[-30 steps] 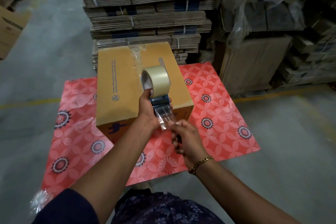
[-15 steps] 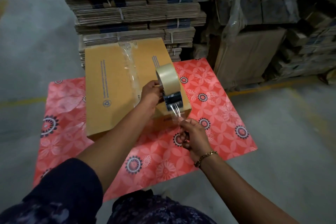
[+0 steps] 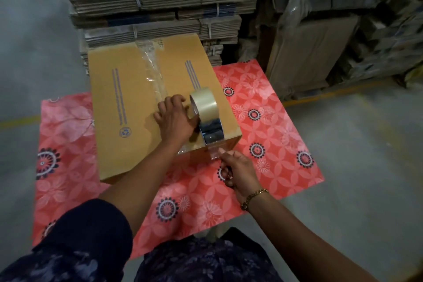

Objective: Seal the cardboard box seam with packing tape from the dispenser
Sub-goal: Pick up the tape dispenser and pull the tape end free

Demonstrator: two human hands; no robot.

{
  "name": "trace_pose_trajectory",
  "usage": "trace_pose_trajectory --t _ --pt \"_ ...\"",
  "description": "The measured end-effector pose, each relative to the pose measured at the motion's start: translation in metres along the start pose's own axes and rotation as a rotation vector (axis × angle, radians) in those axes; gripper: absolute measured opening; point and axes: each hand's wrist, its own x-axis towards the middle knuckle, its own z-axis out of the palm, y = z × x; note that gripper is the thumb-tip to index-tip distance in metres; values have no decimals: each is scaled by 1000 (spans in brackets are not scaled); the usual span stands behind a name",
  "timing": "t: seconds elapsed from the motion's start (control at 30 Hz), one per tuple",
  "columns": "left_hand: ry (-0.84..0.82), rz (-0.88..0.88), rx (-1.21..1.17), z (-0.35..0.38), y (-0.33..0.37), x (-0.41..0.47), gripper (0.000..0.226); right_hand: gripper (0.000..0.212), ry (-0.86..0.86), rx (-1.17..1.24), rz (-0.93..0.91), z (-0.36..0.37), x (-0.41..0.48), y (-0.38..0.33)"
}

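A closed tan cardboard box (image 3: 128, 107) lies on a red flowered mat (image 3: 270, 135). A strip of clear tape runs along the far half of its centre seam (image 3: 153, 68). My left hand (image 3: 175, 119) grips the tape dispenser (image 3: 209, 128), whose clear tape roll (image 3: 203, 103) stands upright over the box's near right part. My right hand (image 3: 238, 169) pinches the free end of the tape (image 3: 214, 154) just in front of the box's near edge, a little below the dispenser's mouth.
Strapped bundles of flattened cartons (image 3: 164, 2) are stacked right behind the box. Plastic-wrapped cartons and a brown board (image 3: 309, 52) stand at the right. Grey concrete floor (image 3: 366, 167) with a yellow line surrounds the mat.
The dispenser has come down from mid-air to the box's near right top. My right hand followed, still holding the tape end, now at the box's front edge.
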Motion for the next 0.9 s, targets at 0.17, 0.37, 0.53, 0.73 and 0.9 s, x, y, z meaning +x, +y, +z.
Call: trace_pose_trajectory --t 0.17,0.37,0.53,0.73,0.9 --pt "72 -14 -92 -7 -9 -20 38 19 -46 -46 7 -11 4 -1" --pt "64 303 -214 -6 -1 -121 27 24 -161 -105 35 -13 5 -4" --pt "125 272 -220 4 16 -134 28 25 -213 -115 31 -13 5 -6" --pt "142 247 -270 4 17 -131 19 37 -289 -95 63 -17 9 -9" --pt "137 201 -391 4 18 -133 12 55 -383 -82 -11 -41 14 -10"
